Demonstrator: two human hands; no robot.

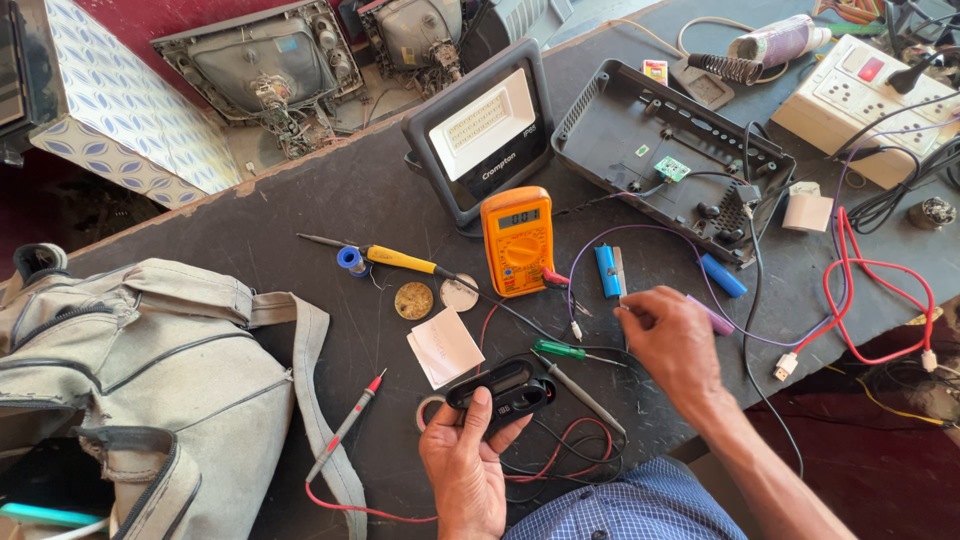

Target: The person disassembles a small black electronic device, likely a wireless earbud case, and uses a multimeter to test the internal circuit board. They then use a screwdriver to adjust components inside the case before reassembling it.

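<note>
- Left hand [462,462]: grip closed round one small black oval plastic case [503,392], near the dark bench [330,195] front edge.
- Right hand [672,335]: fingertips pinched on thin purple wire [640,232].
- One orange multimeter [517,240]; two screwdrivers, yellow-handled [400,259] and green-handled [560,349].
- Open room left of the multimeter; grey canvas bag [140,370] crowded the left edge.

Orange multimeter [517,240], small grey rectangular screen, beyond left hand [468,462]. Patterned white-blue box [130,105] far left of it. Old grey tube screens [262,68] beyond tabletop [330,200].
</note>
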